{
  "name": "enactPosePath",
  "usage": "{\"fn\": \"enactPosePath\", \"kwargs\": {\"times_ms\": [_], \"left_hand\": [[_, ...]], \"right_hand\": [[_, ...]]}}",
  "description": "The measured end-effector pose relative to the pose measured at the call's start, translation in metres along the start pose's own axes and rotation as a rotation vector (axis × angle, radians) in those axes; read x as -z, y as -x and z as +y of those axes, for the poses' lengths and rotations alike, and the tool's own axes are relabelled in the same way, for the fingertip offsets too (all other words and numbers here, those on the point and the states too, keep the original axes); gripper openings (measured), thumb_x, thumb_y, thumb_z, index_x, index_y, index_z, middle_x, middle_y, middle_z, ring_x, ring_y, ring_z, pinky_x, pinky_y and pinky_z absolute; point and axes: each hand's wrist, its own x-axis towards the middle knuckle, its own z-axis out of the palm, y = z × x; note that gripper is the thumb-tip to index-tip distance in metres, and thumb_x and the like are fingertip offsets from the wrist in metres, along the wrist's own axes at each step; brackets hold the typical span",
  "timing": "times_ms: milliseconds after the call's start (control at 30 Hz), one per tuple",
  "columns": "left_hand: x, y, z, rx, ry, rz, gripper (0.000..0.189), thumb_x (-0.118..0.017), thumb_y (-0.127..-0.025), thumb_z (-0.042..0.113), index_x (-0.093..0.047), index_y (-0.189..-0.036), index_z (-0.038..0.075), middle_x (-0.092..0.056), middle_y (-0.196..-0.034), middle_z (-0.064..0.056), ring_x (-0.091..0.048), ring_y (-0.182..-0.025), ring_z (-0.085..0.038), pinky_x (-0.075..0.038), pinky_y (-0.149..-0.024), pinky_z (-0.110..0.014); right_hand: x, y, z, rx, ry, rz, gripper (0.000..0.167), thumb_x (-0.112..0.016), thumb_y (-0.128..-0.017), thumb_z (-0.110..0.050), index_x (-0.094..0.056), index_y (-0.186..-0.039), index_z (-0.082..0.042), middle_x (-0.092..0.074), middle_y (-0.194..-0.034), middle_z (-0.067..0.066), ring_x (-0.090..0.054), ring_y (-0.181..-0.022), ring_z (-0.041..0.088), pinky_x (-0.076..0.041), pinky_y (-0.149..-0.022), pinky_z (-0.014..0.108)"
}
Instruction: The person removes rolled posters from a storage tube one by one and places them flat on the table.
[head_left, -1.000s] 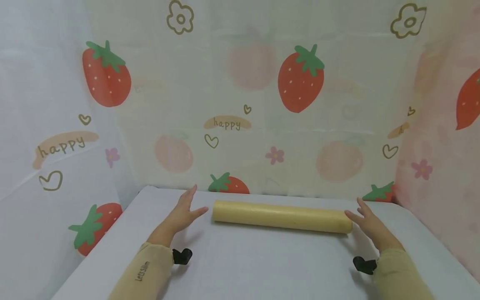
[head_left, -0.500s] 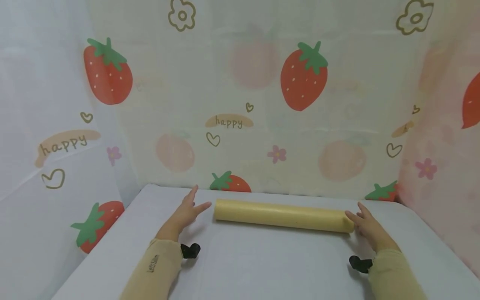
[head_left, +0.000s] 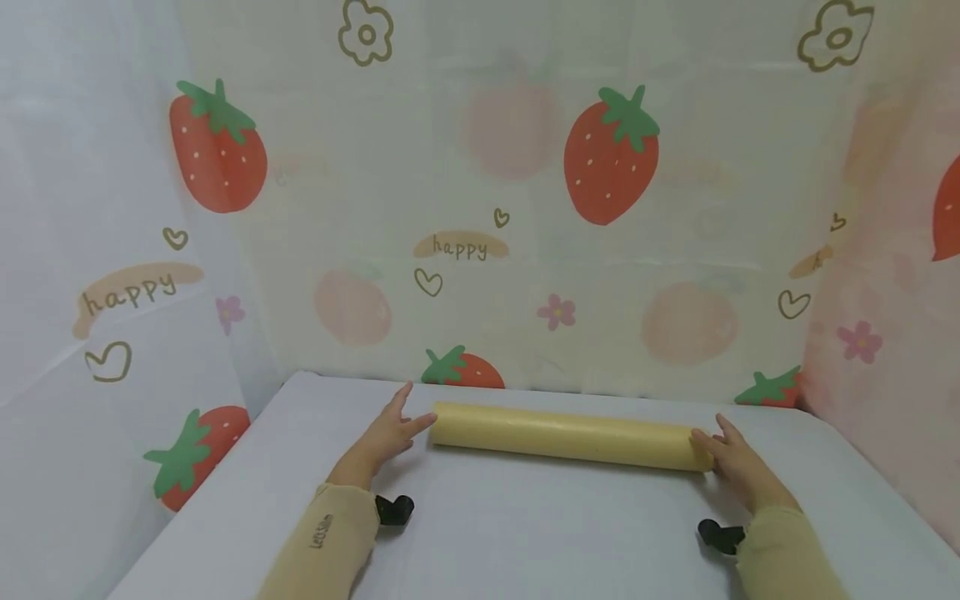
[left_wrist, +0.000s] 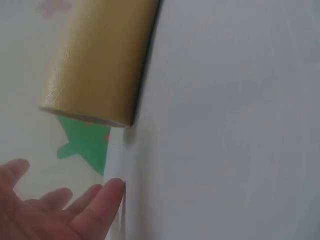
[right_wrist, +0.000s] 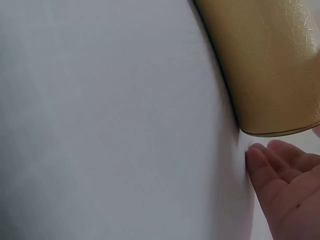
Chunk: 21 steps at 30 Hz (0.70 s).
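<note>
A tan roll (head_left: 570, 437) with a smooth, slightly shiny surface lies across the far part of the white table. My left hand (head_left: 386, 435) is at its left end, fingers spread, with one fingertip right at the rim in the head view. The left wrist view shows a gap between the fingers (left_wrist: 102, 207) and the end of the roll (left_wrist: 100, 65). At the other end my right hand (head_left: 738, 462) has its fingers extended and overlapping the roll's end. In the right wrist view its fingertips sit just below the roll's edge (right_wrist: 270, 75).
The white tabletop (head_left: 555, 533) stretches in front of the roll. Behind it hangs a pale curtain (head_left: 525, 192) printed with strawberries, and similar sheets stand at the left and right. A black wrist mount (head_left: 395, 510) pokes from the left sleeve, another (head_left: 720, 537) from the right.
My left hand has moved right, up to the roll's left end. My right hand has shifted slightly and now overlaps the right end more. The roll lies in about the same place.
</note>
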Motion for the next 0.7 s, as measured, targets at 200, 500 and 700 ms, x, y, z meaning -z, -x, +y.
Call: {"fn": "enactPosePath", "kwargs": {"times_ms": [200, 500, 700], "left_hand": [[-0.008, -0.005, -0.001, -0.008, 0.006, -0.009, 0.091, -0.067, -0.079, 0.044, -0.008, -0.147, 0.026, -0.01, -0.151, -0.014, -0.026, -0.132, -0.038, -0.039, -0.094, -0.047], [-0.016, -0.008, -0.007, 0.025, 0.002, -0.031, 0.091, -0.068, -0.075, 0.049, -0.016, -0.146, 0.025, -0.019, -0.149, -0.016, -0.029, -0.131, -0.035, -0.034, -0.1, -0.046], [-0.02, -0.012, -0.007, 0.018, 0.003, -0.056, 0.089, -0.07, -0.075, 0.046, -0.019, -0.145, 0.024, -0.021, -0.149, -0.016, -0.03, -0.131, -0.035, -0.036, -0.098, -0.046]], "right_hand": [[-0.005, 0.003, -0.003, 0.006, 0.036, -0.006, 0.099, -0.051, -0.087, -0.054, 0.023, -0.141, -0.016, 0.019, -0.143, 0.03, 0.014, -0.133, 0.043, 0.0, -0.106, 0.055], [-0.009, 0.001, 0.0, -0.005, 0.193, -0.004, 0.097, -0.047, -0.083, -0.062, 0.007, -0.146, -0.012, 0.01, -0.148, 0.025, 0.008, -0.134, 0.045, -0.003, -0.104, 0.06], [-0.01, 0.002, 0.002, -0.007, 0.164, -0.004, 0.098, -0.05, -0.083, -0.06, 0.002, -0.145, -0.004, 0.001, -0.148, 0.026, -0.002, -0.135, 0.042, -0.007, -0.107, 0.055]]}}
